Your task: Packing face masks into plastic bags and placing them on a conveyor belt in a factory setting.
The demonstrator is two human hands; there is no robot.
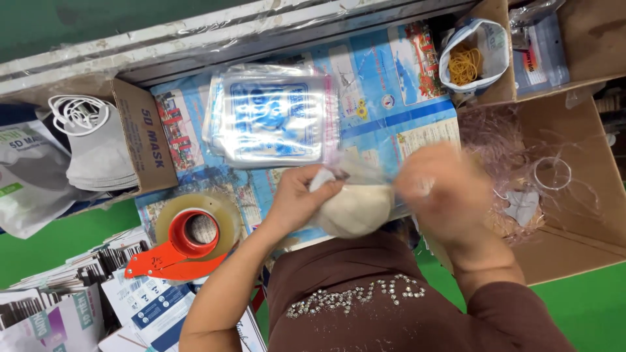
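Nearest the camera, both hands meet over the near edge of the desk [391, 98]. The left hand [297, 195] has its grip closed around a bundle of cream-white masks [355, 208], fingers curled over the bundle's left end. The right hand [443, 192] is blurred by motion; its grip appears closed on a clear plastic bag [365, 169] at the bundle's right end, though how far the fingers are shut cannot be told. The bundle sits between the two hands, held just above the desk, with the bag's open mouth over its top.

At 9 o'clock from the hands, a red tape dispenser [179, 251] with a roll of clear tape rests on the desk. At 7 o'clock lie stacked printed packets [140, 303].

At 12 o'clock, just beyond the hands, lies a stack of clear printed bags [274, 117] (blue print, glossy). At 10 o'clock, well apart, an open cardboard box [147, 133] holds grey masks [98, 153]. At 3 o'clock a large carton [574, 248] contains crumpled clear wrapping. Farthest, at 1 o'clock, a small white bag [469, 58] holds yellow rubber bands.
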